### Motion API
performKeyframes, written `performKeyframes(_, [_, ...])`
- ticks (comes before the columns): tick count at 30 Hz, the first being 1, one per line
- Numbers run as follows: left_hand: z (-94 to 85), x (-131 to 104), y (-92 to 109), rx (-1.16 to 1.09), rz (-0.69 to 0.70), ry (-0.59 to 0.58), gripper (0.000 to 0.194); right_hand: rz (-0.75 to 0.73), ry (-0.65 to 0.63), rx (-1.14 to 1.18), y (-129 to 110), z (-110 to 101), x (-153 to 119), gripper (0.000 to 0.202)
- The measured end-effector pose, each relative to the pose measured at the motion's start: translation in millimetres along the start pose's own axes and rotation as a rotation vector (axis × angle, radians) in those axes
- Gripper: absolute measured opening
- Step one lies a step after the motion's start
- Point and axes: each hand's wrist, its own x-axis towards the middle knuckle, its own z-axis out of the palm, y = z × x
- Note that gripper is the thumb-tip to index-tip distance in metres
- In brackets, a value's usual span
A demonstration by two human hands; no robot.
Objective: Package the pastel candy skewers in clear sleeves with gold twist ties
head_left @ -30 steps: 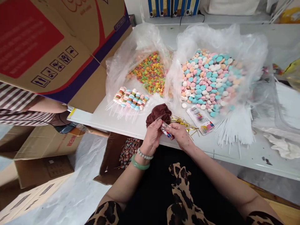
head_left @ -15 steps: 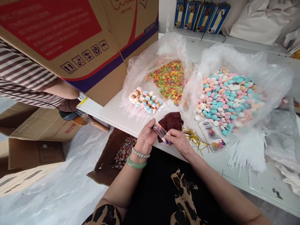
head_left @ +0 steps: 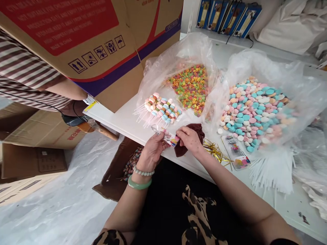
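Observation:
My left hand [head_left: 152,149] is closed on a small clear plastic bag [head_left: 167,136] with colourful print at one end. My right hand [head_left: 189,139] has its fingers bent together at the printed end of this bag, the fingertips partly hidden. Dark brown cloth [head_left: 181,150] lies right under and behind my right hand. Beyond the bag, a cluster of pastel candy skewers [head_left: 163,109] rests on the table with its white sticks toward me. Gold twist ties [head_left: 217,152] lie right of the cloth, beside a pile of flat printed bags [head_left: 235,151].
One large plastic bag holds ring-shaped candies [head_left: 192,86]; another holds pastel candies [head_left: 251,112]. White sticks [head_left: 273,173] lie at right. A big carton [head_left: 112,71] stands at left by a person's striped sleeve [head_left: 28,75]. An open box [head_left: 109,180] sits below the table edge.
My right hand has moved up toward the brown cloth, and the small bag has turned flatter between my hands. The view has shifted slightly.

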Motion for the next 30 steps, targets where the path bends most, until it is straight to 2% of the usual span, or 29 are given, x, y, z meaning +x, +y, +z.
performKeyframes(4, [-16.1, 3, 12, -0.038, 0.054, 0.061, 0.011, 0.283, -0.038, 0.360, -9, 31, 27, 0.009])
performKeyframes(6, [-20.1, 2, 16, -0.059, 0.093, 0.068, 0.010, 0.416, -0.016, 0.513, -13, 48, 36, 0.008])
performKeyframes(8, [-21.8, 2, 19, -0.073, 0.129, 0.080, 0.009, 0.485, 0.026, 0.595, -16, 60, 45, 0.012])
performKeyframes(10, [-22.4, 2, 21, -0.078, 0.145, 0.106, 0.006, 0.535, 0.045, 0.628, -18, 67, 54, 0.018])
performKeyframes(13, [-22.6, 2, 21, -0.079, 0.132, 0.145, 0.006, 0.618, 0.052, 0.672, -20, 65, 62, 0.027])
performKeyframes(16, [-22.3, 0, 19, -0.058, 0.116, 0.120, 0.014, 0.619, 0.078, 0.700, -19, 54, 52, 0.021])
performKeyframes(20, [-15.9, -6, 16, -0.018, 0.098, 0.038, 0.025, 0.404, 0.131, 0.644, -11, 22, 13, 0.013])
performKeyframes(26, [8.8, -12, 9, 0.028, 0.033, -0.043, 0.018, 0.120, 0.164, 0.421, 16, -38, -52, 0.015])
performKeyframes(30, [28.0, -11, -7, 0.127, 0.060, -0.068, 0.025, 0.090, 0.214, 0.464, 28, -58, -83, 0.013])
